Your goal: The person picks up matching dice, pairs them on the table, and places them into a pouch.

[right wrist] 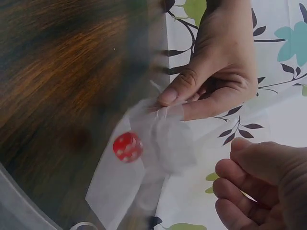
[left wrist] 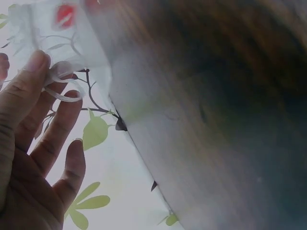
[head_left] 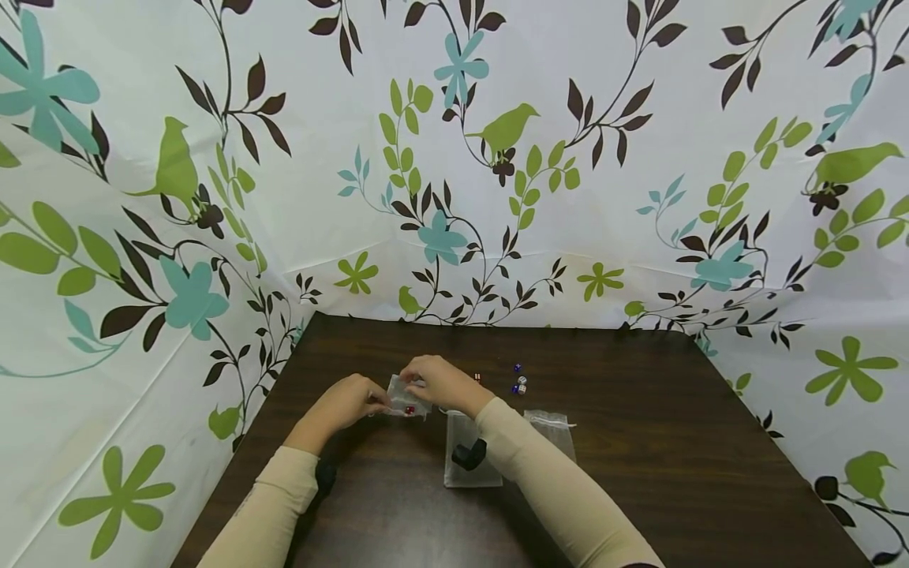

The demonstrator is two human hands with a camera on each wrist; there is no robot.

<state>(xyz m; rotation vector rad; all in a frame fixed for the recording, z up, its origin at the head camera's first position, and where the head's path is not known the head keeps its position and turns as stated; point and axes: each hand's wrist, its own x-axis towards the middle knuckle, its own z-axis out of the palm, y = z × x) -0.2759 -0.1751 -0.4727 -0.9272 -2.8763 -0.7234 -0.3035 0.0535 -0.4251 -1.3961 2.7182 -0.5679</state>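
Left hand [head_left: 346, 404] pinching sheer pouch [right wrist: 178, 149], red die [right wrist: 127, 147] showing through. Right hand [head_left: 442, 384] hovering empty, loosely curled. Sleeve mark [head_left: 246, 499] looking illegible.

That left hand [left wrist: 24, 172] pinches a sheer pouch [left wrist: 93, 48] near its looped white cord [left wrist: 64, 98], a blurred red object [left wrist: 65, 16] showing farther along it.

A screened-off work nook, whether home or studio is unclear: creased white sheeting [head_left: 305, 197], printed with green birds [head_left: 506, 130] and blue flowers [head_left: 440, 237], walls in a dark wood-grain table [head_left: 675, 442] from ten o'clock through twelve to two.
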